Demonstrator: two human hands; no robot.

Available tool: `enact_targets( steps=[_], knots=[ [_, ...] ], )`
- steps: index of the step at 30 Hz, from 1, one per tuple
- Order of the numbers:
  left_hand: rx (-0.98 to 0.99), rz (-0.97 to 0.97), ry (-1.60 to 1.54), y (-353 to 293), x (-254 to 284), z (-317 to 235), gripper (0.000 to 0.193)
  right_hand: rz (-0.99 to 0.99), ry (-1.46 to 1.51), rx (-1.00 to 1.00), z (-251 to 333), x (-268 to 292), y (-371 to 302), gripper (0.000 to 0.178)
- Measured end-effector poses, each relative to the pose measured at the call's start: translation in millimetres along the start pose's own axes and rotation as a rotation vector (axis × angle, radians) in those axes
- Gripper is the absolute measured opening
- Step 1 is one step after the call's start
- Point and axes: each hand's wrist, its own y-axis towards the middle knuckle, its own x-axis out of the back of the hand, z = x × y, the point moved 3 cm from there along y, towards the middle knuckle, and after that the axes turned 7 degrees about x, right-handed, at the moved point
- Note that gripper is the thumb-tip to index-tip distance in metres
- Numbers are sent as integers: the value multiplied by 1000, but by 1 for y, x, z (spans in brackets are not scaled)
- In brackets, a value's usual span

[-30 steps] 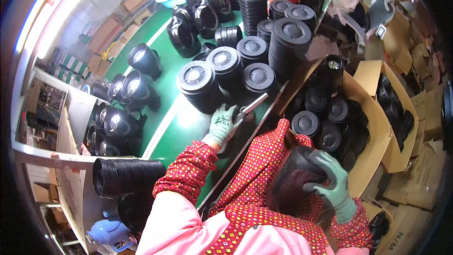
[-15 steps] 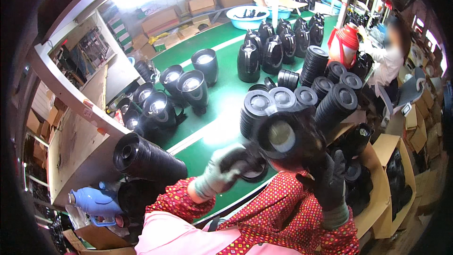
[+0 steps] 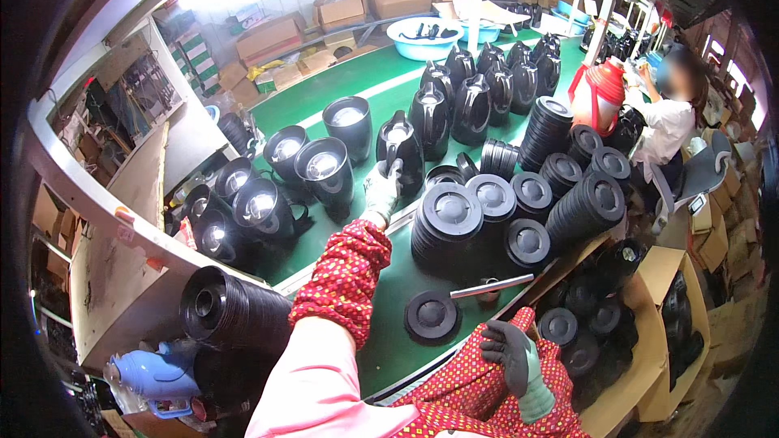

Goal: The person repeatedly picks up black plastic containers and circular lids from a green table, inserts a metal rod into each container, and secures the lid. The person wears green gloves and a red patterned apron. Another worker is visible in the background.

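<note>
Gripping gloved left hand (image 3: 381, 192): glossy black plastic jug (image 3: 411, 154) is being held upright on green bench (image 3: 388, 296).
Right hand (image 3: 517, 363): no longer being occupied; loosely open, apparently freed for other handling.

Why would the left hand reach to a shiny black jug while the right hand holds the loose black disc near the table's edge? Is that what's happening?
Not quite: the right hand does not hold the loose black disc. In the head view, the disc lies flat on the green table, apart from that hand, which looks empty.
</note>
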Motion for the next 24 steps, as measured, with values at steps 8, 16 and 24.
enact_targets(
  steps=[8, 16, 24],
  knots=[
    [-485, -361, 719, 22, 22, -85, 73, -65, 117, -29, -8, 9, 4, 48],
    [-249, -216, 1582, 147, 27, -79, 33, -114, 95, -95, 0, 11, 7, 51],
    [-725, -450, 1158, 94, 50, -147, 43, -19, 8, -27, 12, 2, 11, 51]
  ],
)
